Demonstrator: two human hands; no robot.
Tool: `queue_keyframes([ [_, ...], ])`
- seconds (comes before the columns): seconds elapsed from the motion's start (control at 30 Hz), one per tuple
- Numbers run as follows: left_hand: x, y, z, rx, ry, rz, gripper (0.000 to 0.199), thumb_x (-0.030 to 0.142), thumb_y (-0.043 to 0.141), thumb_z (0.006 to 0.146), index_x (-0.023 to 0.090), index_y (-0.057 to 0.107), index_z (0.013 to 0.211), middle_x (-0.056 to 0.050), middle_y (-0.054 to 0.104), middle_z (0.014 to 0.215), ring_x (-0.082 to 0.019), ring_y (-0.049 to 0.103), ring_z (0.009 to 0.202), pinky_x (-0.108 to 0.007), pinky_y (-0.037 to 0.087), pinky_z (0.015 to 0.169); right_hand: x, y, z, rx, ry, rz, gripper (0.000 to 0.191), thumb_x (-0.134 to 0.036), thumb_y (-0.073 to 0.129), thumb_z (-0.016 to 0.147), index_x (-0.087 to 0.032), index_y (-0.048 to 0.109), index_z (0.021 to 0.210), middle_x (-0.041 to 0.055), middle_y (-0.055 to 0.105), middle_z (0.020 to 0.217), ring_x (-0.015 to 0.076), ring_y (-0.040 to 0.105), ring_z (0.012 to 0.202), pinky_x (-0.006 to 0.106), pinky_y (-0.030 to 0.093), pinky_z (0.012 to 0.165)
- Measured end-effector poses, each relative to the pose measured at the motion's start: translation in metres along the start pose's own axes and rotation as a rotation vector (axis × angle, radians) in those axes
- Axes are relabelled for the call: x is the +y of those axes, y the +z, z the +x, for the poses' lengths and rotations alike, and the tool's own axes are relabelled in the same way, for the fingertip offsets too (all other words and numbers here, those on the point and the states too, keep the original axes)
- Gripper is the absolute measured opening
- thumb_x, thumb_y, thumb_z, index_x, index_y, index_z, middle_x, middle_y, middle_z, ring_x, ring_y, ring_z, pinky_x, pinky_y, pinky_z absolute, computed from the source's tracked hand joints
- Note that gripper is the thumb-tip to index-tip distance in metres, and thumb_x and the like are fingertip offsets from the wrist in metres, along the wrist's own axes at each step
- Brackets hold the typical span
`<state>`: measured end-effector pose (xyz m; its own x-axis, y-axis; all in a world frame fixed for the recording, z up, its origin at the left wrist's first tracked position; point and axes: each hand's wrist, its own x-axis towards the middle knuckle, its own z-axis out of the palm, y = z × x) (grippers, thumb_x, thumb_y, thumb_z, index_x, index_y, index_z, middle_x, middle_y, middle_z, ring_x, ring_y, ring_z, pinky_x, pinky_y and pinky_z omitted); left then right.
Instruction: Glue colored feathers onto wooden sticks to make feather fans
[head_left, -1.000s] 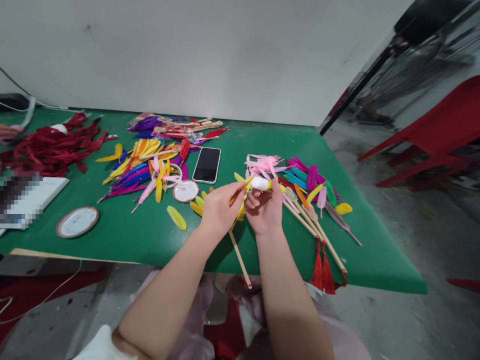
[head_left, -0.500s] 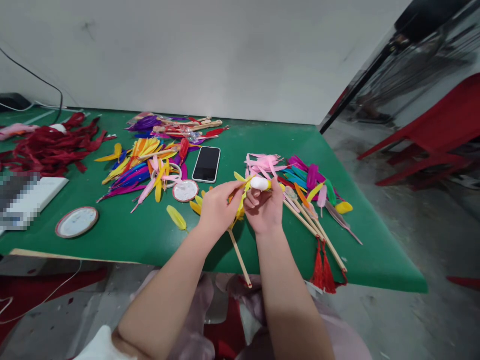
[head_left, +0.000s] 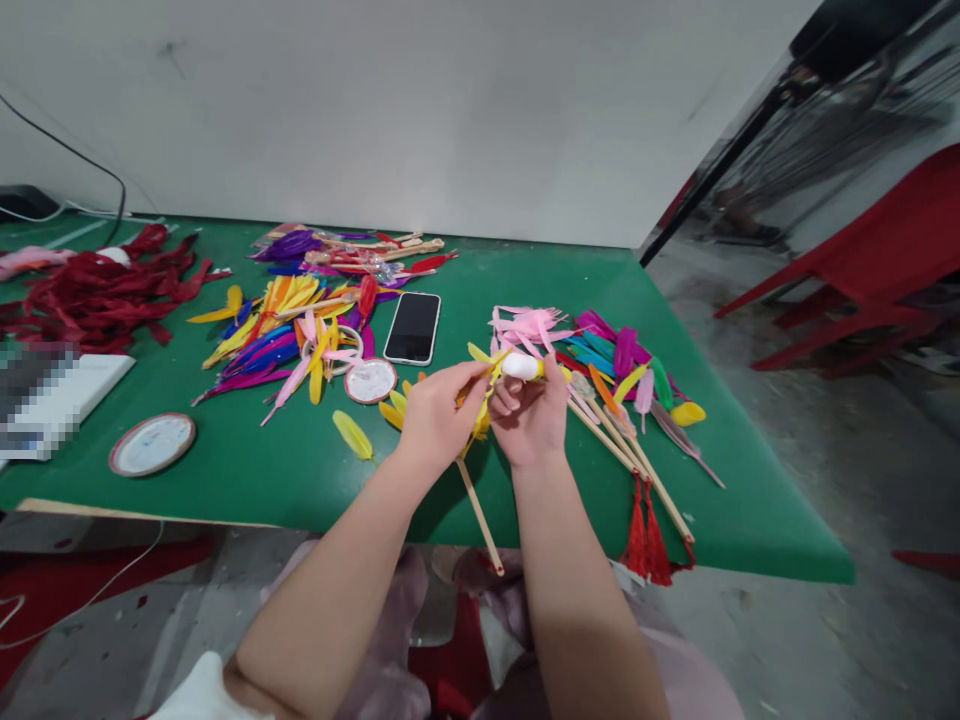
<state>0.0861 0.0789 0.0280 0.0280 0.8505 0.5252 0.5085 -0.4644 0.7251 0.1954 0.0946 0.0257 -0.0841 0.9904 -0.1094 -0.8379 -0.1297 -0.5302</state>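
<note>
My left hand (head_left: 439,415) is closed in a pinch on a yellow feather (head_left: 478,353), whose tip shows past the fingertips. Wrapped in the fingers of my right hand (head_left: 536,430) is a small white glue bottle (head_left: 517,366) with a yellow end, lying sideways close to the feather. Under both hands rests a fan of yellow feathers on a wooden stick (head_left: 480,515), its upper part largely hidden. A loose yellow-green feather (head_left: 352,435) lies left of my left hand, by more yellow feathers (head_left: 391,413).
Colourful feathers and bundles (head_left: 259,350) cover the green table's left-centre, near a phone (head_left: 413,328) and two round lids (head_left: 370,381). Pink feathers (head_left: 529,328) and tasselled sticks (head_left: 660,490) lie right. Dark red strips (head_left: 97,295) are far left; a red chair (head_left: 862,250) stands beyond.
Almost nothing differs. Both hands keep their places and their holds on the feather and the glue bottle; the view has shifted very slightly.
</note>
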Motion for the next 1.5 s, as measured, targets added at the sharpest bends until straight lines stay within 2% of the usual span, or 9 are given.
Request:
queue_keyframes([
  [0.27, 0.0012, -0.0016, -0.0002, 0.008, 0.035, 0.019, 0.017, 0.018, 0.050, 0.078, 0.016, 0.063, 0.089, -0.004, 0.068, 0.086, -0.014, 0.063, 0.077, -0.025, 0.050, 0.070, 0.0002, 0.0003, 0.0001, 0.024, 0.007, -0.011, 0.036, -0.046, 0.054, 0.073, -0.015, 0.050, 0.056, -0.0062, 0.048, 0.041, 0.0018, 0.039, 0.032, 0.013, 0.030, 0.031],
  [0.47, 0.0019, -0.0010, -0.0003, 0.029, -0.040, 0.000, 0.018, 0.018, 0.049, 0.078, 0.016, 0.063, 0.090, -0.005, 0.068, 0.087, -0.015, 0.063, 0.080, -0.025, 0.050, 0.071, -0.0005, 0.0005, -0.0003, -0.002, 0.000, 0.007, 0.036, -0.046, 0.056, 0.072, -0.015, 0.050, 0.054, -0.0061, 0.048, 0.041, 0.0019, 0.039, 0.032, 0.012, 0.030, 0.031],
  [0.8, 0.0011, -0.0002, -0.0006, -0.010, 0.052, 0.023, 0.017, 0.020, 0.050, 0.078, 0.017, 0.064, 0.089, -0.004, 0.068, 0.085, -0.013, 0.063, 0.076, -0.024, 0.050, 0.070, 0.0002, -0.0015, 0.0015, 0.022, 0.004, -0.003, 0.037, -0.046, 0.056, 0.072, -0.015, 0.050, 0.054, -0.0061, 0.049, 0.041, 0.0013, 0.039, 0.032, 0.012, 0.030, 0.030],
  [1.03, 0.0021, -0.0017, 0.0003, 0.024, -0.075, -0.045, 0.018, 0.019, 0.049, 0.079, 0.016, 0.063, 0.089, -0.004, 0.068, 0.086, -0.014, 0.063, 0.078, -0.026, 0.050, 0.073, -0.0013, 0.0018, -0.0010, -0.001, 0.007, 0.028, 0.035, -0.046, 0.054, 0.074, -0.016, 0.051, 0.057, -0.0060, 0.047, 0.041, 0.0025, 0.038, 0.033, 0.013, 0.030, 0.031],
  [1.5, 0.0019, 0.0005, -0.0011, -0.035, -0.076, -0.108, 0.018, 0.021, 0.049, 0.079, 0.017, 0.063, 0.089, -0.005, 0.068, 0.087, -0.016, 0.063, 0.083, -0.027, 0.051, 0.074, -0.0018, -0.0007, 0.0004, 0.018, 0.004, 0.017, 0.032, -0.043, 0.055, 0.072, -0.015, 0.051, 0.058, -0.0060, 0.047, 0.041, 0.0023, 0.038, 0.032, 0.012, 0.029, 0.031],
])
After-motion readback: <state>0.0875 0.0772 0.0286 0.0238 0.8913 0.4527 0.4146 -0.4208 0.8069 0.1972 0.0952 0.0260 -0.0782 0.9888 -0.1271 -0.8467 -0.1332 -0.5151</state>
